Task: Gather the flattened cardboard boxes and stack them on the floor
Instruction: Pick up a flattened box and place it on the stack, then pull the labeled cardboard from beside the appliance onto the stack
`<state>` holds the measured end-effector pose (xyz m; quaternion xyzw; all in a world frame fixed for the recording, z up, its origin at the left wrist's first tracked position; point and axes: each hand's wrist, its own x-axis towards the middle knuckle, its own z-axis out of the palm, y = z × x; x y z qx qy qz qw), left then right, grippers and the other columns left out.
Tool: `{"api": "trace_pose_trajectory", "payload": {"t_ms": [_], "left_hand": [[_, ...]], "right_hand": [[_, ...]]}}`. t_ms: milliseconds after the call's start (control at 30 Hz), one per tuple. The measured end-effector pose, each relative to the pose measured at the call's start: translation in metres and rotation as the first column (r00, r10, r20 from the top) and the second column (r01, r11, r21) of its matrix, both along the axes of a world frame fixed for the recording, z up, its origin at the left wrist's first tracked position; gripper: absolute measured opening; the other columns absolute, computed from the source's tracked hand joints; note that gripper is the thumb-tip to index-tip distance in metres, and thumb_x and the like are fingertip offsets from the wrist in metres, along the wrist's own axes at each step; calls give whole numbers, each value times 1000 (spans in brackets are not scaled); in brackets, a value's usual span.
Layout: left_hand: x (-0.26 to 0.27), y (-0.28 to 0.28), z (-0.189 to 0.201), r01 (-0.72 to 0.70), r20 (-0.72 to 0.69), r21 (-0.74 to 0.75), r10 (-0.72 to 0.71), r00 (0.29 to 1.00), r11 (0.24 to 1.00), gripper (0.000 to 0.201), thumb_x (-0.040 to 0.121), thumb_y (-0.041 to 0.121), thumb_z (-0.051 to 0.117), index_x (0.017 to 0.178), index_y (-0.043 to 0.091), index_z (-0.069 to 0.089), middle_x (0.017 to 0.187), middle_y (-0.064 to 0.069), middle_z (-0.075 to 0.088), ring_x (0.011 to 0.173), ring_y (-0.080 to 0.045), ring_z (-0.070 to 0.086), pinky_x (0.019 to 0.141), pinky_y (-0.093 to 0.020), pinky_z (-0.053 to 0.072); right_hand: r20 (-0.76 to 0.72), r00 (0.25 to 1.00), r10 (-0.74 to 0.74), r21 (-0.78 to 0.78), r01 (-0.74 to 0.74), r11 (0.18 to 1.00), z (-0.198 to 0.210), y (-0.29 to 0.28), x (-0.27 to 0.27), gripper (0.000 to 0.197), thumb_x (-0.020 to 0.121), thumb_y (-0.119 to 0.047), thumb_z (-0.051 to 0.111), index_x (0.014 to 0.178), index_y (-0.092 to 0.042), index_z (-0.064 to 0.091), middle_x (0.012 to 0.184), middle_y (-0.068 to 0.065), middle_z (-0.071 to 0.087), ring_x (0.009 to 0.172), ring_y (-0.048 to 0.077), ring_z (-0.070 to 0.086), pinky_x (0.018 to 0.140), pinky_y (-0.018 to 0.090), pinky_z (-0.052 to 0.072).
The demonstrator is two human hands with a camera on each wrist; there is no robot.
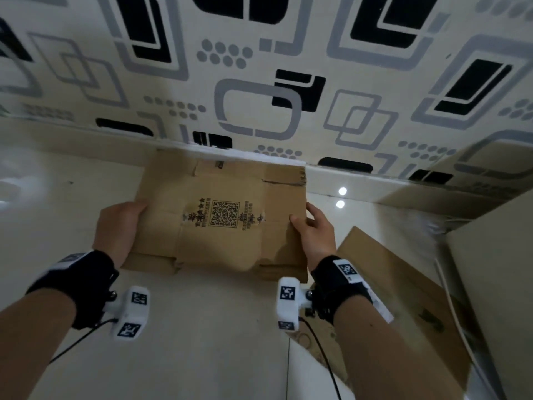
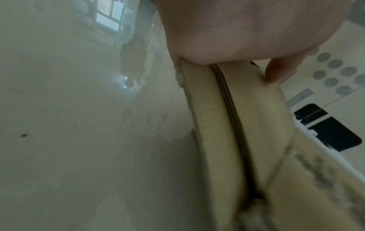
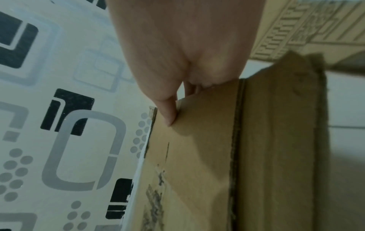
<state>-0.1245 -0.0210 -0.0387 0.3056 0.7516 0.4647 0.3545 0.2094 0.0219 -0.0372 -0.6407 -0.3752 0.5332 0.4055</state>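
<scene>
Left hand (image 1: 119,226) grips the left edge of the flattened cardboard boxes (image 1: 222,215), thumb on top, fingers hidden beneath. Left wrist view confirms: palm against the edge, one fingertip (image 2: 273,73) wrapped onto the face, at least two layers visible edge-on.

Right hand (image 1: 313,229) grips the right edge the same way, thumb on the top sheet; in the right wrist view a fingertip (image 3: 169,117) presses the top face.

Step in hand, my read: placing or squaring the bundle on the floor (image 1: 72,197) at the wall (image 1: 259,67). I can't tell whether the bundle is already resting or just above the tile.

To do it well:
- keep both grips level so the layers don't slide apart
- push the far edge flush to the wall base, then release
- near-edge layers look staggered; tap them even

Location: bundle sits centre frame in the head view, between the hands, far edge at the wall base. Another flat cardboard sheet (image 1: 403,298) lies lower right, just beside the right wrist, apart from the bundle. Likely the next one to gather.
</scene>
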Motion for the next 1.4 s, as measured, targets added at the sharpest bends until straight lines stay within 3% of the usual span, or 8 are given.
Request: {"api": "trace_pose_trajectory", "payload": {"t_ms": [200, 300, 400, 567, 733, 967, 1267, 1400], "left_hand": [[-11, -1, 8, 195, -150, -108, -210, 966, 975, 34, 88, 1, 50, 92, 26, 72, 102, -8, 67, 91, -23, 57, 74, -31, 40], [-19, 0, 1, 279, -216, -182, -316, 924, 943, 51, 88, 4, 46, 108, 45, 68, 120, -3, 68, 108, -25, 59, 91, -36, 46], [-24, 1, -11, 270, -297, -330, -370, 880, 905, 59, 93, 10, 48, 151, 23, 50, 153, -11, 51, 136, -33, 48, 108, -37, 38], [-19, 6, -10, 235, -390, -382, -386, 836, 894, 66, 95, 10, 53, 159, 13, 34, 165, -13, 31, 149, -35, 31, 119, -40, 26], [15, 24, 22, 261, -561, -203, -331, 759, 944, 61, 93, 14, 54, 153, 13, 44, 158, -15, 42, 141, -39, 40, 113, -45, 35], [138, 34, 65, 505, -411, -17, -466, 784, 863, 56, 99, 12, 55, 152, 24, 45, 144, 0, 52, 98, -20, 63, 77, -31, 54], [295, 37, 23, 830, -13, -372, -896, 444, 416, 56, 98, 45, 47, 144, 15, 48, 130, -12, 62, 108, -27, 63, 90, -36, 52], [337, 31, 12, 821, -3, -496, -946, 325, 283, 16, 94, 23, 48, 87, 10, 56, 88, -5, 60, 76, -21, 56, 61, -28, 40]], "right_hand": [[-47, 996, 73, -82, -77, 994, -18, 3, -15, 60, 97, -4, 60, 151, -23, 42, 138, 11, 62, 118, 30, 63, 101, 48, 53], [119, 988, 99, -70, -91, 993, -28, -3, -17, 55, 98, -6, 60, 149, -23, 45, 139, 16, 59, 122, 32, 60, 103, 48, 52], [268, 946, 185, -86, -168, 982, -32, -7, -11, 63, 100, -8, 56, 158, -21, 35, 152, 12, 49, 137, 30, 50, 113, 43, 42], [296, 915, 274, -108, -253, 961, -30, -7, 2, 74, 96, -10, 65, 160, -22, 29, 157, 6, 42, 144, 29, 42, 116, 42, 38], [404, 901, 158, -75, -139, 987, -28, -7, 26, 75, 90, -33, 71, 156, -36, 35, 160, 8, 31, 146, 32, 34, 116, 50, 35], [575, 817, -38, -99, 116, 988, -14, -36, 96, 62, 91, -33, 68, 149, -35, 46, 156, 10, 32, 142, 37, 34, 114, 50, 36], [732, 662, -161, -214, 448, 868, -7, -103, 205, 63, 85, -31, 60, 146, -25, 45, 147, 20, 42, 133, 44, 43, 107, 52, 41], [739, 657, -151, -294, 515, 805, -9, -121, 229, 72, 78, -36, 74, 141, -19, 45, 144, 16, 42, 130, 43, 43, 106, 55, 41]]}}
